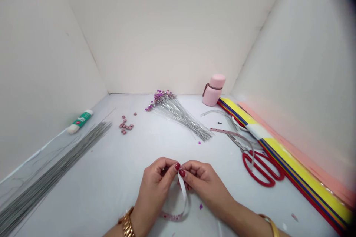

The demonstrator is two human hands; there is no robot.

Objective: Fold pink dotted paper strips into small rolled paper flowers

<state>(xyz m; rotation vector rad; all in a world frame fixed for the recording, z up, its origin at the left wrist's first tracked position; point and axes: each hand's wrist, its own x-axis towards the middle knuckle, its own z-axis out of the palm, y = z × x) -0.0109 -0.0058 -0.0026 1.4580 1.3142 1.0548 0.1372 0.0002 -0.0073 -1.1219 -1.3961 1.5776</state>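
White printed strip (183, 191) sits above the table (116, 177), clamped between the fingertips of the left hand (154, 187) and right hand (204, 187), and any loosened pinch could let it slip and fall.

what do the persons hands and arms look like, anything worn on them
The left hand wears a gold link band at the wrist, possibly a watch. The right hand wears a smooth gold bangle. The fingernails are painted dark red, and the forearms show no sleeves.
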